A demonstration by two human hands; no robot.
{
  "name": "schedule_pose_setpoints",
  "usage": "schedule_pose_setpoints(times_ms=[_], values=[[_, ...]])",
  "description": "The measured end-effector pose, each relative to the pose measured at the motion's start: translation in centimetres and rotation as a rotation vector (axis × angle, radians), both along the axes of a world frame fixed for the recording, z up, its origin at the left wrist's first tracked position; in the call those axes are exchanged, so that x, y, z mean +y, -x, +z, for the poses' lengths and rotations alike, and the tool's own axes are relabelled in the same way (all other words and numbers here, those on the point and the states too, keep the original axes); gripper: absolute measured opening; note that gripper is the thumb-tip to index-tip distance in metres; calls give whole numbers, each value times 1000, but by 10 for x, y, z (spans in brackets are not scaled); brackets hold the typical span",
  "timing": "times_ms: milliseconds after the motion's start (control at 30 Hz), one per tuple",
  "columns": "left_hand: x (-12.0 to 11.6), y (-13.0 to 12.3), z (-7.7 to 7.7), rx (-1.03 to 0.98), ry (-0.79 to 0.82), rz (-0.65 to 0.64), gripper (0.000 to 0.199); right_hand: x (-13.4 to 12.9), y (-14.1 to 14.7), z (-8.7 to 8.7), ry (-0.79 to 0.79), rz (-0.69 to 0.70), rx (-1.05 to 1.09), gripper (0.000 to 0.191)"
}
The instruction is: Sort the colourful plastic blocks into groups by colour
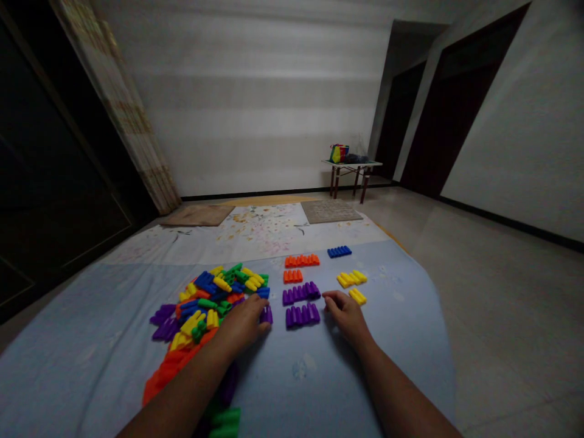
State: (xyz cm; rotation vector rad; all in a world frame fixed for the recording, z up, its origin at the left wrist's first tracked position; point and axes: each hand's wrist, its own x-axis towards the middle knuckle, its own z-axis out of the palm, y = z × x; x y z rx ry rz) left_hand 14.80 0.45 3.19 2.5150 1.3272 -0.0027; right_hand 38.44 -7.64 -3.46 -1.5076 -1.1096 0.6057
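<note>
My left hand (246,322) is at the right edge of a mixed pile of coloured plastic pieces (214,295), its fingers closed around a purple piece (268,314). Just right of the purple rows, my right hand (343,309) has its thumb and fingers curled together; what they hold, if anything, is too small to name. Between the hands lie an upper purple row (301,293) and a lower purple row (302,316). Behind them are two orange rows (302,261). Yellow pieces (351,278) and a blue row (339,251) lie farther right.
A blue cloth (396,304) covers the near table. Orange material (168,371) and green pieces (225,423) lie near my left forearm. Two flat boards (198,215) rest at the far edge. A small table (374,163) with a colourful bag (338,153) stands by the wall.
</note>
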Motion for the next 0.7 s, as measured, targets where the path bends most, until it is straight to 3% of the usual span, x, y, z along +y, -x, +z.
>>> schedule_pose_setpoints(times_ms=[200,467,700], values=[[17,-30,0,100,-158,-28,34,4,-3,-4,4,0,21,34],[26,-50,0,123,-135,-64,21,5,-4,-5,8,0,35,35],[31,-55,-13,59,-138,-55,32,4,-3,-1,-4,-19,40,35]])
